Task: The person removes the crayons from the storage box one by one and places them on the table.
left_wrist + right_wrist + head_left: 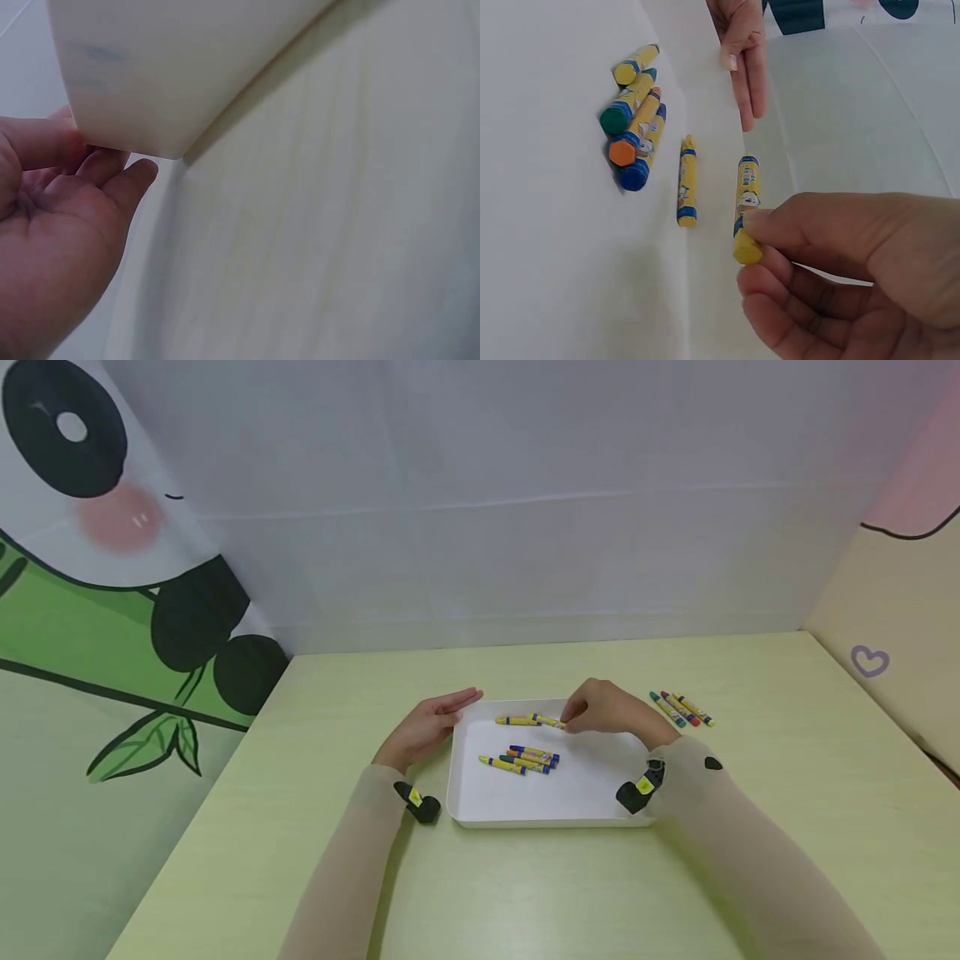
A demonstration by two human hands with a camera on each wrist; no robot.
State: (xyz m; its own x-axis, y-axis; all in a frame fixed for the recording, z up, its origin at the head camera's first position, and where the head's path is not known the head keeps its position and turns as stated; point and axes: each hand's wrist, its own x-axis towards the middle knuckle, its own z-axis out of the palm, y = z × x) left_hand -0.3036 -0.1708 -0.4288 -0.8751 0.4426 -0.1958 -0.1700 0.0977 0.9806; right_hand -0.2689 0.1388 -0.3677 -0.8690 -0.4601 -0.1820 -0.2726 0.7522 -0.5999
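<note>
In the head view my right hand [606, 706] is over the far side of a white tray [585, 806]. Thumb and fingertips pinch a yellow crayon [747, 195] near its rear end, while the other fingers curl below. Beside it in the tray lies another yellow crayon [516, 721]. Nearer the tray's middle is a small group: a yellow crayon [636, 64], a green crayon [630, 101], an orange crayon [636, 131] and a blue crayon [645, 161]. My left hand [427, 727] touches the tray's left edge, its fingers stretched out straight along the far-left corner.
Right of the tray, several crayons [681, 709] lie side by side on the pale wooden table [525, 893]. A white cloth wall [525, 560] stands behind the table, and printed panels [877, 610] flank it. Each wrist carries a small black camera [423, 807].
</note>
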